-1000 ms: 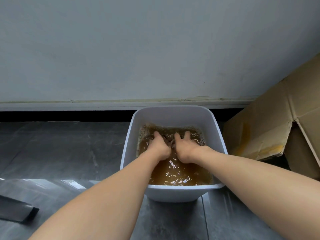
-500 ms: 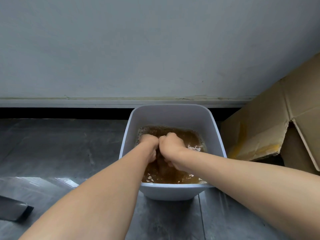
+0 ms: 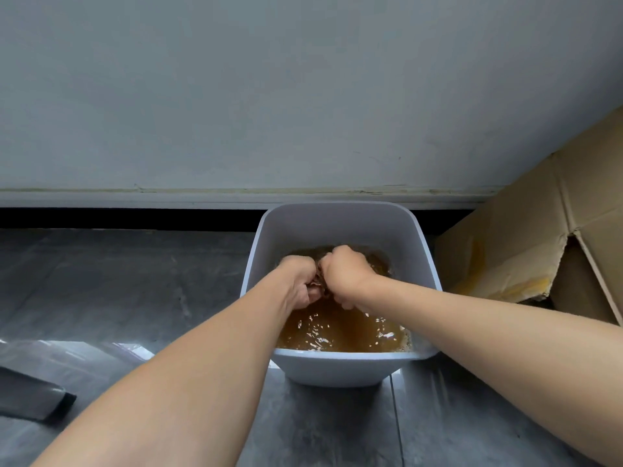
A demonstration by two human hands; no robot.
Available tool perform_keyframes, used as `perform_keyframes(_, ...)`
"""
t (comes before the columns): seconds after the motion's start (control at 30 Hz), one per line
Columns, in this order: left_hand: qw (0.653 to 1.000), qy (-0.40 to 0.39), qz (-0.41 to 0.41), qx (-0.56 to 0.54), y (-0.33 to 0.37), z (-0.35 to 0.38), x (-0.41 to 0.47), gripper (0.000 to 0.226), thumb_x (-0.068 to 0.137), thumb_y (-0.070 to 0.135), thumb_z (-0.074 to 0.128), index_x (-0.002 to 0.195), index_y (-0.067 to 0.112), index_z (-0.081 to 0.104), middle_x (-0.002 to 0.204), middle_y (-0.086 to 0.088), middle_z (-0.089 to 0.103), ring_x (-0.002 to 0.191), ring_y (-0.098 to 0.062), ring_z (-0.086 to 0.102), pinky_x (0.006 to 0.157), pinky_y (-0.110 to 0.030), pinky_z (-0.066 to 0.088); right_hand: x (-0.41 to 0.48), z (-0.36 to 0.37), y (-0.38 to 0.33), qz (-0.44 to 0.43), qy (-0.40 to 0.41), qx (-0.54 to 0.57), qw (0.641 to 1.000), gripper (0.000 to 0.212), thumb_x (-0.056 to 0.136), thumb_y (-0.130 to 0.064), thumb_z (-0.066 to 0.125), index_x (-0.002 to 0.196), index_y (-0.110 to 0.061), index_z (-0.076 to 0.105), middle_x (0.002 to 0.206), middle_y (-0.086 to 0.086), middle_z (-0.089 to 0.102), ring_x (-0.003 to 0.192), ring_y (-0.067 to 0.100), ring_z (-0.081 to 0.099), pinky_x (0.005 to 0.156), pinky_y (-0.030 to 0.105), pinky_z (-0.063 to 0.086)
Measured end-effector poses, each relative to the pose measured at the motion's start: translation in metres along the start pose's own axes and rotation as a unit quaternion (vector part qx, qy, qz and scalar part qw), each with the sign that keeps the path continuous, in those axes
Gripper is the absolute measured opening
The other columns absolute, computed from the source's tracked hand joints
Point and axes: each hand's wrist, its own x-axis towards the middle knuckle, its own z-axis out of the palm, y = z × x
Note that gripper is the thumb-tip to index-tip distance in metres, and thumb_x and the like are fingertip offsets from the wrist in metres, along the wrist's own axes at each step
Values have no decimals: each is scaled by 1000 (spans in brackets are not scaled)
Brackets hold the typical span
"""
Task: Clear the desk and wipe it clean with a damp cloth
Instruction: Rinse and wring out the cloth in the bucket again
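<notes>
A white plastic basin (image 3: 340, 367) stands on the grey tiled floor against the wall, half full of murky brown water (image 3: 340, 328). Both my fists are raised just above the water in the basin's middle. My left hand (image 3: 298, 281) and my right hand (image 3: 344, 274) press together knuckle to knuckle, gripping a small dark wet cloth (image 3: 317, 282). Only a sliver of the cloth shows between the fists; the rest is hidden inside them.
A torn cardboard box (image 3: 539, 244) leans against the wall just right of the basin. A dark flat object (image 3: 30, 394) lies on the floor at the lower left. The wall's white skirting (image 3: 135, 197) runs right behind the basin.
My hands, flat in the water a second ago, have curled into fists on the cloth and lifted it out of the brown water. The water surface ripples.
</notes>
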Motion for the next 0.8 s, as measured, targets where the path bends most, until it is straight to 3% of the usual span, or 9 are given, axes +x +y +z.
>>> perform_keyframes(0.13, 998, 33, 0, 47, -2, -4, -6, 35, 102, 5, 34, 72, 6, 51, 36, -4, 48, 22, -12, 41, 28, -9, 23, 9, -14, 13, -41, -51, -143, 988, 19, 105, -13, 41, 99, -5, 56, 106, 22, 63, 75, 34, 62, 66, 39, 54)
perform_keyframes(0.2, 984, 70, 36, 161, -4, -1, 1, 15, 95, 8, 47, 92, 5, 61, 65, -12, 64, 46, -18, 56, 36, -15, 36, 17, -22, 20, -36, -89, -195, 976, 29, 109, -23, 37, 119, -6, 57, 128, 21, 60, 103, 36, 62, 87, 39, 49)
perform_keyframes(0.23, 966, 79, 69, 237, -4, 0, 5, 19, 89, 13, 56, 103, 3, 63, 88, -15, 67, 65, -22, 61, 48, -21, 46, 20, -23, 21, -35, -116, -223, 967, 37, 109, -29, 34, 131, -5, 53, 136, 21, 55, 119, 37, 56, 97, 37, 44)
perform_keyframes(0.27, 942, 78, 86, 316, -3, -1, 10, 41, 81, 20, 63, 117, 0, 60, 113, -18, 64, 89, -27, 63, 68, -28, 54, 23, -23, 21, -33, -139, -251, 957, 42, 109, -31, 34, 139, -5, 47, 143, 22, 49, 129, 37, 50, 103, 37, 40)
perform_keyframes(0.33, 885, 78, 104, 447, -4, -1, 12, 85, 79, 36, 68, 148, -1, 32, 153, -24, 29, 134, -38, 41, 108, -42, 43, 29, -20, 23, -33, -161, -305, 938, 49, 106, -32, 41, 149, -8, 33, 152, 24, 34, 135, 41, 43, 109, 41, 37)
perform_keyframes(0.4, 823, 62, 158, 543, -4, 1, 12, 101, 85, 42, 66, 156, 3, 7, 162, -19, 3, 147, -40, 18, 120, -46, 25, 35, -17, 28, -37, -168, -334, 927, 60, 101, -25, 50, 154, -13, 24, 154, 25, 25, 134, 45, 44, 111, 47, 40)
perform_keyframes(0.53, 749, -44, 167, 639, -6, 3, 24, 105, 76, 41, 76, 155, 10, 15, 161, -13, 21, 145, -34, 29, 116, -45, 33, 33, -10, 34, -66, -168, -346, 921, 58, 95, -12, 59, 148, -12, 35, 142, 20, 47, 125, 38, 54, 102, 40, 47)
perform_keyframes(0.67, 695, -33, 180, 696, -15, -5, 26, 36, 90, 12, 58, 126, 10, 53, 129, -12, 59, 115, -30, 58, 97, -36, 49, 26, -10, 39, -46, -175, -341, 922, 46, 96, -2, 53, 141, -5, 44, 138, 17, 54, 124, 32, 56, 92, 33, 46)
perform_keyframes(0.8, 668, -47, 128, 731, -17, -9, 22, 23, 93, 9, 50, 115, 10, 54, 123, -11, 59, 109, -31, 58, 97, -39, 50, 21, -18, 36, -1, -162, -289, 943, 33, 98, -1, 49, 130, 1, 55, 131, 16, 59, 117, 31, 59, 81, 28, 44)
